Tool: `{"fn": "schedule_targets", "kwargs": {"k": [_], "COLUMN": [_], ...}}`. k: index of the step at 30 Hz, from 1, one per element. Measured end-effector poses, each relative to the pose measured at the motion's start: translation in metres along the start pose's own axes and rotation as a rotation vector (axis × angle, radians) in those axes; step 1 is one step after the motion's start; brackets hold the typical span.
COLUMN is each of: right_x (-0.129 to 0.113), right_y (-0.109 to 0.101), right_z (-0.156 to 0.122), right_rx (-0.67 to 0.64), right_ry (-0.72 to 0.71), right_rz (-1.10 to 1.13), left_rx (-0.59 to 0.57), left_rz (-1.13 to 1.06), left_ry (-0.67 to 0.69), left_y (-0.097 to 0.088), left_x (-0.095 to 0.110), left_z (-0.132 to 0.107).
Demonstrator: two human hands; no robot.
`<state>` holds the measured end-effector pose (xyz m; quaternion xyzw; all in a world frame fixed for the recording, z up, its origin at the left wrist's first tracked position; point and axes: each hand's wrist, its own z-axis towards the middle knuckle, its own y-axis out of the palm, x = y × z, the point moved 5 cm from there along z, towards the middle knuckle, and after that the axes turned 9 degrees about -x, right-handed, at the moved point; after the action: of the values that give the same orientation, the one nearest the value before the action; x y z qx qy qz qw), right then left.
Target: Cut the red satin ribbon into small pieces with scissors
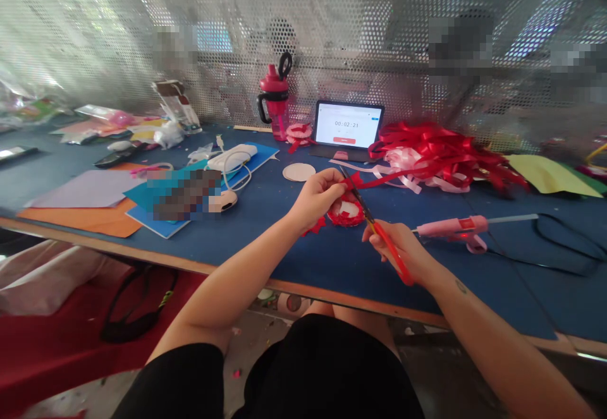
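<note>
Over the blue surface (493,299), left hand (318,196) pinched on a red ribbon (363,180); right hand (389,245) clamped around red-handled scissors (396,261), blades across the ribbon, both hands just apart. Red rosette (346,212) below the cut, pink glue gun (450,227) beside the right hand. Farther back, pink bottle (275,106) upright near a tablet (348,124), contents hidden by its opaque wall; heap of red ribbons (441,153) alongside.

Only readable thing: my tablet (348,124), about 12 o'clock on the surface (502,280), shows digits 00:02:21; the small print above and on its red button (344,140) is too tiny to read.
</note>
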<state>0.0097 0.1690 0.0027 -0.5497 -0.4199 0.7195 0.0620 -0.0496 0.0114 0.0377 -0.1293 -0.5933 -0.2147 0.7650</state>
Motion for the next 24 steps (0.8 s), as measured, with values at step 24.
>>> {"fn": "schedule_targets", "kwargs": {"k": [24], "right_x": [-0.0008], "right_y": [0.0019], "right_z": [0.0015], "right_rx": [0.034], "right_ry": [0.052], "right_rz": [0.114], "left_rx": [0.01], "left_rz": [-0.032], "left_ry": [0.044], "left_y": [-0.0055], "left_x": [-0.0017], "left_z": [0.0024]}}
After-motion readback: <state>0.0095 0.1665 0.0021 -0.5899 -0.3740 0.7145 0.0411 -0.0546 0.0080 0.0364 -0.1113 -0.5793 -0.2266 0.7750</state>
